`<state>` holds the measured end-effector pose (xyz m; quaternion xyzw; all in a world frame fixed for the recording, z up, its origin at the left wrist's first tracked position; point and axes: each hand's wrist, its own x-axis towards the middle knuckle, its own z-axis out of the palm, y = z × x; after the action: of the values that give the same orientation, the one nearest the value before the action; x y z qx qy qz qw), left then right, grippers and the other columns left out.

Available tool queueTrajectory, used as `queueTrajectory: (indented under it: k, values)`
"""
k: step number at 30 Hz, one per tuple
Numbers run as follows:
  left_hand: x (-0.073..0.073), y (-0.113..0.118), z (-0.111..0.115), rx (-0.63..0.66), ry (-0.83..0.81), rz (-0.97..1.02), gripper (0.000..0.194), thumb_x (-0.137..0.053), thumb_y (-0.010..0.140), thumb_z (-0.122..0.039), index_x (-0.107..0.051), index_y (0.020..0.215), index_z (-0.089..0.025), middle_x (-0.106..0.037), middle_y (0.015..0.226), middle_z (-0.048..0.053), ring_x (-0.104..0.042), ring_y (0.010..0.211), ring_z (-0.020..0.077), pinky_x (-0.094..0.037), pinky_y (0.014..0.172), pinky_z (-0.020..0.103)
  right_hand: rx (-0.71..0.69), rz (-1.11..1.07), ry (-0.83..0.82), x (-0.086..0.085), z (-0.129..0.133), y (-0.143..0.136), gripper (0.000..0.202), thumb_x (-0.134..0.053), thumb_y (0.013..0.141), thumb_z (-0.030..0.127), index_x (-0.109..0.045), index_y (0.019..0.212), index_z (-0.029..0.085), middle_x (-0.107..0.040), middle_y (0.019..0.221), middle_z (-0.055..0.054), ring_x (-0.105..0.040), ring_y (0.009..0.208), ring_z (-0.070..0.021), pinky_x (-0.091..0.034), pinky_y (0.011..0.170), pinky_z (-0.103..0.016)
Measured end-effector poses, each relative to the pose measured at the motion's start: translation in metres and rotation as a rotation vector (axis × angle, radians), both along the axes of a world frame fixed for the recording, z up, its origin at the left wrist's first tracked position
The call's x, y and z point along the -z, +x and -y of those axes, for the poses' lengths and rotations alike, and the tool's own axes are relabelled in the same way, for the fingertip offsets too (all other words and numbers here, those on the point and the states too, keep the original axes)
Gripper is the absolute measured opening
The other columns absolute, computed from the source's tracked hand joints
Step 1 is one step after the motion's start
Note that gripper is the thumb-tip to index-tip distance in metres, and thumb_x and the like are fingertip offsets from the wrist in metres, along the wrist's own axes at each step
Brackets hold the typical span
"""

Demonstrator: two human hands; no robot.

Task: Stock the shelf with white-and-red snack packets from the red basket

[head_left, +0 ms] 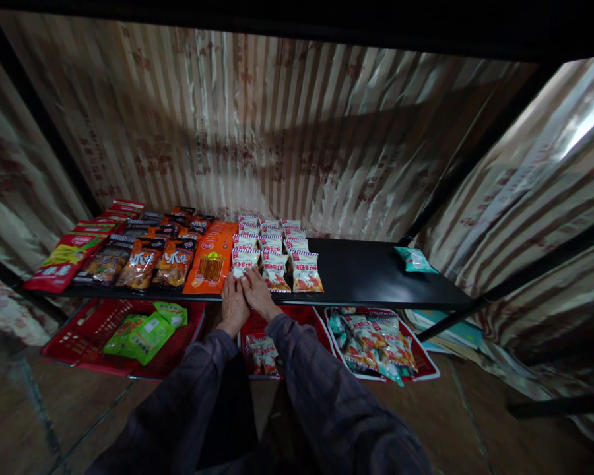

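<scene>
Both of my hands meet at the front edge of the black shelf, on the front bag of the left column of white snack bags (246, 258). My left hand (233, 305) has its fingers at the bag's lower left. My right hand (257, 295) lies close beside it, fingers bent against the bag's lower front. Together they cover the bottom of that bag, and the thumbs are hard to make out. To the right stand a second front bag (276, 270) and a third (306, 270), with more rows behind. An orange snack packet (210, 258) lies just left of my hands.
Brown-and-black snack bags (141, 262) and red packets (69, 258) fill the shelf's left. A teal packet (414, 259) lies on the black shelf (361, 270) at right. Below are red baskets (74, 333) with green packets (148, 333) and mixed bags (376, 340). Dark posts frame the sides.
</scene>
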<state>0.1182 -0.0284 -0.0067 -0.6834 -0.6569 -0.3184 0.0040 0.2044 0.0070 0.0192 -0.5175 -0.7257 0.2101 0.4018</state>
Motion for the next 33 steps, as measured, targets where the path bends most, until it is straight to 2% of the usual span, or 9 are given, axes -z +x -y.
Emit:
queueTrajectory:
  k: [6, 11, 16, 20, 26, 30, 33]
  values:
    - [0.002, 0.002, 0.001, -0.013, 0.036, 0.014, 0.049, -0.045, 0.080, -0.017, -0.044, 0.127, -0.007, -0.033, 0.143, 0.023, -0.029, 0.133, 0.0327, -0.031, 0.105, 0.049, -0.004, 0.020, -0.001, -0.001, 0.001, 0.003, 0.039, -0.042, 0.087, 0.026, -0.054, 0.122, 0.013, -0.053, 0.130, -0.013, -0.036, 0.132, -0.0221, -0.027, 0.110, -0.043]
    - [0.003, 0.002, 0.002, -0.008, 0.021, 0.008, 0.049, -0.045, 0.080, -0.016, -0.043, 0.128, -0.006, -0.032, 0.143, 0.023, -0.027, 0.134, 0.0324, -0.029, 0.106, 0.048, 0.001, 0.027, 0.018, -0.005, 0.006, 0.003, 0.041, -0.042, 0.087, 0.025, -0.053, 0.123, 0.009, -0.046, 0.136, -0.015, -0.033, 0.134, -0.0228, -0.027, 0.111, -0.043]
    - [0.005, 0.001, 0.002, 0.007, 0.032, 0.038, 0.048, -0.044, 0.083, -0.020, -0.041, 0.129, -0.008, -0.028, 0.145, 0.023, -0.022, 0.136, 0.0327, -0.029, 0.106, 0.052, 0.011, -0.017, 0.052, -0.006, 0.018, 0.007, 0.040, -0.039, 0.088, 0.026, -0.055, 0.121, 0.010, -0.045, 0.138, -0.014, -0.034, 0.133, -0.0206, -0.027, 0.111, -0.039]
    - [0.001, 0.003, 0.004, 0.006, 0.054, 0.071, 0.043, -0.040, 0.087, -0.020, -0.043, 0.129, -0.011, -0.026, 0.147, 0.021, -0.019, 0.138, 0.0309, -0.027, 0.107, 0.051, 0.004, -0.032, 0.085, -0.004, 0.033, 0.015, 0.040, -0.037, 0.089, 0.027, -0.056, 0.121, 0.012, -0.048, 0.135, -0.013, -0.037, 0.131, -0.0194, -0.029, 0.110, -0.037]
    - [-0.003, 0.026, 0.022, 0.130, 0.026, 0.133, 0.042, -0.034, 0.088, -0.017, -0.045, 0.128, -0.010, -0.027, 0.148, 0.016, -0.017, 0.139, 0.0252, -0.024, 0.112, 0.044, 0.053, -0.071, 0.109, 0.007, 0.057, 0.033, 0.039, -0.037, 0.088, 0.025, -0.056, 0.120, 0.014, -0.051, 0.133, -0.012, -0.040, 0.129, -0.0199, -0.031, 0.109, -0.040]
    - [0.009, 0.048, 0.044, 0.198, -0.034, 0.181, 0.040, -0.035, 0.087, -0.015, -0.049, 0.124, -0.011, -0.031, 0.147, 0.014, -0.022, 0.138, 0.0225, -0.026, 0.112, 0.039, 0.118, -0.077, 0.103, 0.024, 0.076, 0.053, 0.037, -0.039, 0.086, 0.022, -0.060, 0.116, 0.015, -0.055, 0.128, -0.012, -0.047, 0.123, -0.0197, -0.035, 0.106, -0.039]
    - [0.018, 0.064, 0.059, 0.232, -0.129, 0.197, 0.039, -0.034, 0.086, -0.011, -0.052, 0.120, -0.011, -0.035, 0.144, 0.014, -0.025, 0.137, 0.0221, -0.029, 0.111, 0.039, 0.161, 0.006, 0.038, 0.035, 0.092, 0.071, 0.037, -0.037, 0.086, 0.019, -0.060, 0.115, 0.015, -0.060, 0.122, -0.011, -0.050, 0.119, -0.0196, -0.037, 0.104, -0.038]
